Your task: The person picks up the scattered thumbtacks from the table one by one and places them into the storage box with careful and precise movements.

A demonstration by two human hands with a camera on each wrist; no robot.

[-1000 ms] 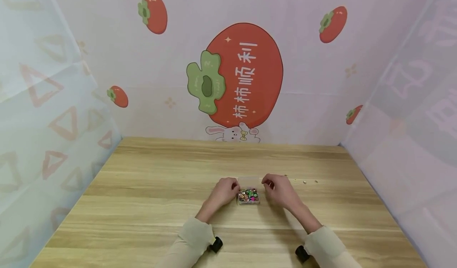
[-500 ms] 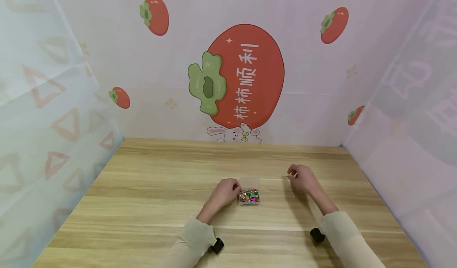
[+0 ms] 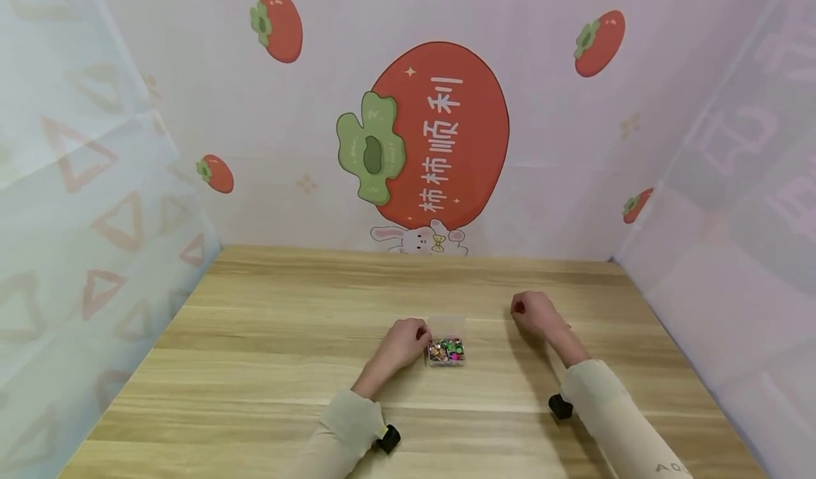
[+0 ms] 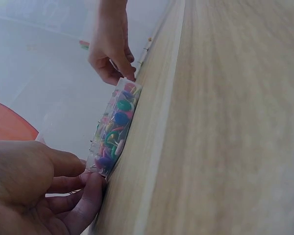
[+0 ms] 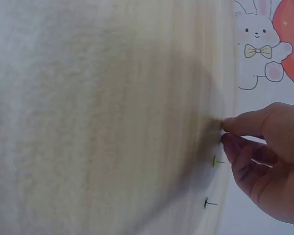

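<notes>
My left hand [image 3: 404, 343] holds the near-left side of a small clear plastic box [image 3: 446, 363], thumb and fingertips at its end in the left wrist view. Colourful thumbtacks [image 4: 121, 118] fill the box, and its clear lid [image 3: 446, 325] stands open on the far side. Farther right on the table, my right hand [image 3: 535, 314] is low over the wood. Its thumb and index finger pinch a small yellowish thumbtack [image 5: 223, 126], mostly hidden by the fingertips. Beside that hand, a yellow thumbtack [image 5: 216, 161] and a dark thumbtack [image 5: 206, 202] lie with their pins pointing sideways in the right wrist view.
The wood-grain table [image 3: 287, 394] is enclosed by a back wall [image 3: 548, 181] printed with persimmons and a rabbit, plus patterned sheets at left and right. Both sleeves carry a small black wrist camera [image 3: 387, 439].
My right hand has moved from beside the box to the right and away, and its fingertips have come down and closed on a thumbtack. The left hand stays at the box.
</notes>
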